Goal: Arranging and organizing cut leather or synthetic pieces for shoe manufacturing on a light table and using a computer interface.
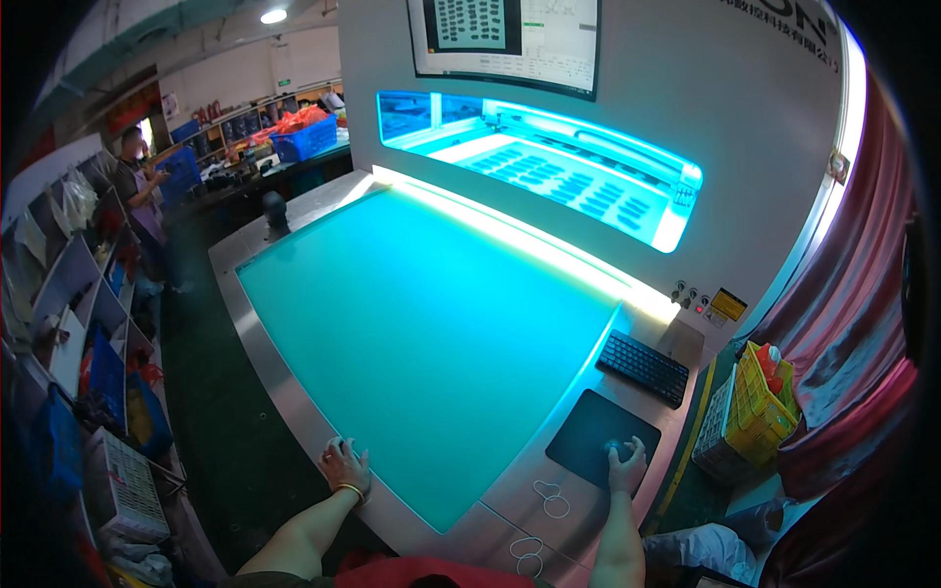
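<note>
My right hand (625,465) is curved over a small dark computer mouse (613,446) on a black mouse pad (578,441); the palm and fingers hide part of the mouse. At the near left edge of the lit turquoise work surface (431,333), my left hand (345,466) rests with its fingers apart, holding nothing. A yellow bangle circles the left wrist. Just beyond the pad lies a black keyboard (643,367). Closer to me, two thin white loops (552,499) of cord or band lie on the metal border.
Behind the surface stands a large machine (627,127) with a window showing rows of dark flat pieces, and a monitor (505,39) above. A black knob (275,210) stands far left. Yellow crates (760,402) sit right, shelves (88,284) left. Another person (142,196) stands far left.
</note>
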### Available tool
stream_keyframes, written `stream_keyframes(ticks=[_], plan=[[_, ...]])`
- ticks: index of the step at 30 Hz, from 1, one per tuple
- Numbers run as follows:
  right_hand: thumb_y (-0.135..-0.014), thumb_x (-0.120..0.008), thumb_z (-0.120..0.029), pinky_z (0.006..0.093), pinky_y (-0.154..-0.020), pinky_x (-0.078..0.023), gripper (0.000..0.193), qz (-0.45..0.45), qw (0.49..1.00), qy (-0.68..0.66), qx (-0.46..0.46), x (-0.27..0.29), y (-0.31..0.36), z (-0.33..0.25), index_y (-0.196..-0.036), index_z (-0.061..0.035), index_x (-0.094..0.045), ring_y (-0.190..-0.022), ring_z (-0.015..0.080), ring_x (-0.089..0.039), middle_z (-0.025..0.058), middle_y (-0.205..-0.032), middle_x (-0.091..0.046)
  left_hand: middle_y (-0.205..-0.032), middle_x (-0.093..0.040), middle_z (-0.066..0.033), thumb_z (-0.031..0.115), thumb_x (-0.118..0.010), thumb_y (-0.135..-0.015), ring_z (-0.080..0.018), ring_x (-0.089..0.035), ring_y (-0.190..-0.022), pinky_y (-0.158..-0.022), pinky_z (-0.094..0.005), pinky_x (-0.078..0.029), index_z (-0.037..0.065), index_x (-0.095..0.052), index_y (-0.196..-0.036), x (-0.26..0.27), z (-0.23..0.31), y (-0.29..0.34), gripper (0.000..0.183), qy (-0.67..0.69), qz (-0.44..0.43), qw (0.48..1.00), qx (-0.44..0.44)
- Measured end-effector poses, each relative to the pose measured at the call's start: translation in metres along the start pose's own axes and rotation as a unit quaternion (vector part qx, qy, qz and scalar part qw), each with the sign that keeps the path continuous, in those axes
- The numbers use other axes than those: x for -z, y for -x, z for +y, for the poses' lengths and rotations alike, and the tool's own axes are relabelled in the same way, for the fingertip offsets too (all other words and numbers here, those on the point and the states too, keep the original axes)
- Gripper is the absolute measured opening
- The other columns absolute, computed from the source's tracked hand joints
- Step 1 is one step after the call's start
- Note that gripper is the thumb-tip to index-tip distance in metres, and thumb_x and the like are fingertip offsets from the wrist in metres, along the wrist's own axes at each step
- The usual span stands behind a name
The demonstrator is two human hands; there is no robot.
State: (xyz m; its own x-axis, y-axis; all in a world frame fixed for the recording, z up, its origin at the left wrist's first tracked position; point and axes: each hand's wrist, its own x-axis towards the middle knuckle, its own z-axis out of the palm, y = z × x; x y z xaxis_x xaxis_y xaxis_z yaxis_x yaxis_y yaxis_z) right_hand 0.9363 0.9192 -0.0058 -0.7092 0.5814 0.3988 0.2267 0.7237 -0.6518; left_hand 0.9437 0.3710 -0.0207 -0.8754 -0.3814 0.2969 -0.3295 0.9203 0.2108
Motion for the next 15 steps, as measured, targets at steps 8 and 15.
stream_keyframes(ticks=[8,15], plan=[[-0.072,-0.075,-0.029,0.0438,-0.091,-0.044,0.060,0.002,1.000,-0.012,-0.004,0.0015,0.0000,-0.0010,-0.124,-0.0087,-0.052,-0.099,0.0311,-0.059,0.0092,-0.103,-0.064,-0.127,-0.045,-0.0085,0.041,-0.067,-0.082,-0.0259,-0.035,-0.129,-0.106,-0.0452,-0.026,0.014,-0.054,-0.119,-0.0016,-0.0006,-0.0002,0.048,-0.008,-0.005,1.000,-0.002],[-0.072,-0.076,-0.023,0.0431,-0.093,-0.046,0.060,0.004,1.000,-0.016,-0.011,0.0020,0.0002,-0.0017,-0.125,-0.0081,-0.052,-0.102,0.0310,-0.060,0.0103,-0.105,-0.064,-0.126,-0.045,-0.0087,0.041,-0.068,-0.082,-0.0263,-0.036,-0.129,-0.105,-0.0454,-0.026,0.013,-0.054,-0.119,-0.0061,-0.0040,0.0007,0.049,0.002,0.008,1.000,-0.010]])
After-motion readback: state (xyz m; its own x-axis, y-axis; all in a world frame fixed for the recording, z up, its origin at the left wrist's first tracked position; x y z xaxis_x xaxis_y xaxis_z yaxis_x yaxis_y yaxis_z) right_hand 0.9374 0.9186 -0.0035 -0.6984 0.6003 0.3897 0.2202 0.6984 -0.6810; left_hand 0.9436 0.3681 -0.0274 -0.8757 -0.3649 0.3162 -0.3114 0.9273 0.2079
